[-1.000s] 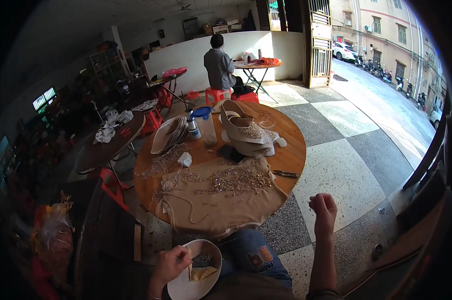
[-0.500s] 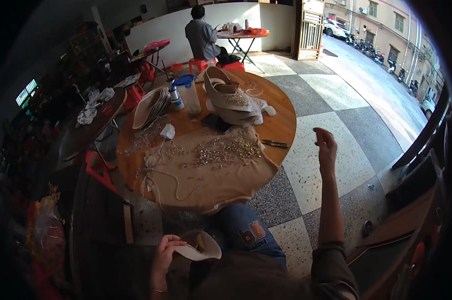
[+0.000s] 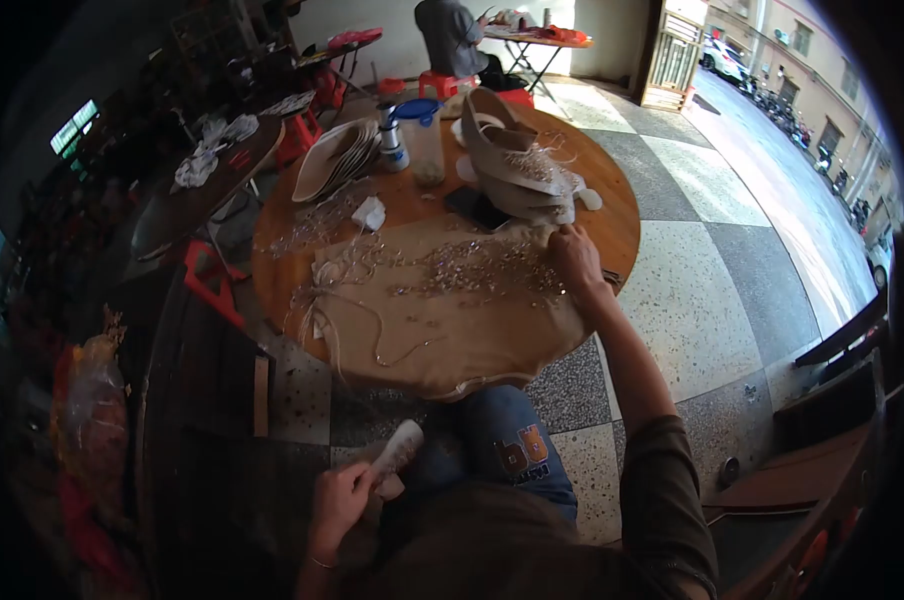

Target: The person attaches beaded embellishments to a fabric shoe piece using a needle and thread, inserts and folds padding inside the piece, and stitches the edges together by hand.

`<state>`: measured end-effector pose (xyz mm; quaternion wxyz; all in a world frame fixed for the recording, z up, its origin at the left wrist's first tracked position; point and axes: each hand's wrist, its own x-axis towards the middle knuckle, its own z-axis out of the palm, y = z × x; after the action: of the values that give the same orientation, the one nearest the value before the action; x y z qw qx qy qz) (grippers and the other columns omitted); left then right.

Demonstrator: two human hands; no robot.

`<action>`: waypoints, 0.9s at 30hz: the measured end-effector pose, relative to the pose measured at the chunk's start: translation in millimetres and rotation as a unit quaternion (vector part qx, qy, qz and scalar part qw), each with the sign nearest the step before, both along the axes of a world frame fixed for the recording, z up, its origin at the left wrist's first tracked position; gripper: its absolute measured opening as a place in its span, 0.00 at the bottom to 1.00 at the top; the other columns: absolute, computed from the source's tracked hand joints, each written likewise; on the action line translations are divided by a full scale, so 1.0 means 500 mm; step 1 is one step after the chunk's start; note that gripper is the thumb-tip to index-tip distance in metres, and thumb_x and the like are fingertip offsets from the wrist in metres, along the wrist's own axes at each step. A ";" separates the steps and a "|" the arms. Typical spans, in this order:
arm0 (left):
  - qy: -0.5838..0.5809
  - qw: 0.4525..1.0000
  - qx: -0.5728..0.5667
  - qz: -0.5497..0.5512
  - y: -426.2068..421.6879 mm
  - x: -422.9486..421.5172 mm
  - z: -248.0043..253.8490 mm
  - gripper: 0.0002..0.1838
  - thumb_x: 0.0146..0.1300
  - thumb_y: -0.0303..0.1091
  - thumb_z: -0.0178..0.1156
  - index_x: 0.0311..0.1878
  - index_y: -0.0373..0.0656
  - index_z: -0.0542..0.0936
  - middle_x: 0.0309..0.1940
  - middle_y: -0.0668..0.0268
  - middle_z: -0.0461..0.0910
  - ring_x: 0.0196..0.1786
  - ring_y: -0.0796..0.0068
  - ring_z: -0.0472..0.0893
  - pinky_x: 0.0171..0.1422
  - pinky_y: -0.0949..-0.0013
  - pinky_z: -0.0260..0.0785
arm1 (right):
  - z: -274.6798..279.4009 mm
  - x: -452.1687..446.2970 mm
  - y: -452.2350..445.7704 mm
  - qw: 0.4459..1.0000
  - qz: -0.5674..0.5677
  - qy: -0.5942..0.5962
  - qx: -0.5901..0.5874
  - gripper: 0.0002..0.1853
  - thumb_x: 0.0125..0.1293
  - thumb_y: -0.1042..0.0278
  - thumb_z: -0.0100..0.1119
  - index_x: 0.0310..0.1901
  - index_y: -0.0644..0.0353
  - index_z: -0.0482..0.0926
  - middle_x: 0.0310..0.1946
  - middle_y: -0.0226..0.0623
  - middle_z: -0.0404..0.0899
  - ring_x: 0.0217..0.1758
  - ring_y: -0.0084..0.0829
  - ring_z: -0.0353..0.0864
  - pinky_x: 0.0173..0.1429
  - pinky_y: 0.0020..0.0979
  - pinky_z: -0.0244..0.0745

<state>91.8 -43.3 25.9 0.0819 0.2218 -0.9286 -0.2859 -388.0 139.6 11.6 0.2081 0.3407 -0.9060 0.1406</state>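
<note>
My left hand (image 3: 341, 500), low in the view over my lap, is closed on a cream curved piece (image 3: 400, 446), which now shows nearly edge-on. My right hand (image 3: 576, 262) reaches to the right side of the round table, fingers curled together; what they hold, if anything, is hidden. Beneath and left of it, loose shiny beads (image 3: 472, 268) lie scattered on a tan cloth (image 3: 462, 345). A dark slim tool (image 3: 610, 275) shows partly behind my right wrist. Just beyond that hand stands a pile of cream curved pieces (image 3: 497, 150), with strands of beads on it.
On the wooden table (image 3: 617, 190) are a stack of cream pieces (image 3: 334, 165), a blue-lidded container (image 3: 424, 145), a small can (image 3: 393, 150), a dark phone-like object (image 3: 476, 208) and a white crumpled piece (image 3: 369, 213). A person (image 3: 449, 40) sits at a farther table.
My right hand has moved from beside the table onto its right side, by the beads. My left hand has turned the cream piece nearly edge-on. The view has shifted, the table sitting higher and farther right.
</note>
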 end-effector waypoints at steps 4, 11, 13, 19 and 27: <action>0.067 0.931 0.333 0.133 -0.037 0.006 0.061 0.11 0.67 0.33 0.58 0.34 0.36 0.81 0.18 0.75 0.73 0.16 0.90 0.69 0.18 0.80 0.56 | -0.003 0.000 0.017 0.999 -0.014 -0.032 0.009 0.06 0.56 0.69 0.58 0.33 0.57 0.82 0.40 0.43 0.78 0.45 0.47 0.77 0.48 0.43 0.75; 0.237 0.807 0.522 0.139 -0.020 0.001 0.120 0.10 0.70 0.37 0.56 0.39 0.41 0.79 0.21 0.75 0.74 0.12 0.89 0.66 0.13 0.81 0.51 | 0.120 0.311 0.010 0.737 0.227 -0.531 -0.351 0.22 0.74 0.53 0.48 0.56 0.63 0.77 0.55 0.40 0.76 0.56 0.32 0.74 0.60 0.34 0.69; 0.243 0.793 0.548 0.112 -0.008 -0.026 0.126 0.10 0.71 0.37 0.55 0.40 0.41 0.79 0.23 0.75 0.75 0.11 0.89 0.66 0.12 0.82 0.51 | 0.098 0.391 -0.010 0.704 0.358 -0.552 -0.265 0.29 0.73 0.48 0.48 0.65 0.64 0.68 0.62 0.40 0.72 0.58 0.29 0.74 0.63 0.31 0.67; 0.202 0.746 0.633 0.028 -0.009 -0.059 0.104 0.09 0.72 0.36 0.53 0.42 0.42 0.79 0.24 0.75 0.76 0.12 0.89 0.65 0.13 0.82 0.51 | 0.105 0.486 -0.036 0.569 0.372 -0.646 -0.347 0.18 0.65 0.67 0.64 0.52 0.61 0.69 0.44 0.27 0.73 0.50 0.19 0.72 0.56 0.27 0.69; 0.189 0.892 0.401 -0.090 -0.042 -0.081 0.092 0.18 0.65 0.32 0.60 0.57 0.37 0.76 0.42 0.67 0.81 0.45 0.81 0.78 0.52 0.77 0.67 | 0.138 0.497 -0.015 0.579 0.345 -0.658 -0.336 0.12 0.66 0.70 0.63 0.41 0.56 0.67 0.36 0.22 0.73 0.42 0.14 0.70 0.49 0.21 0.67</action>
<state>51.2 -64.4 71.7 0.1339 0.0929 -0.7181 -0.6766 -139.5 132.3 80.4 -0.4096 0.3478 -0.4966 0.6817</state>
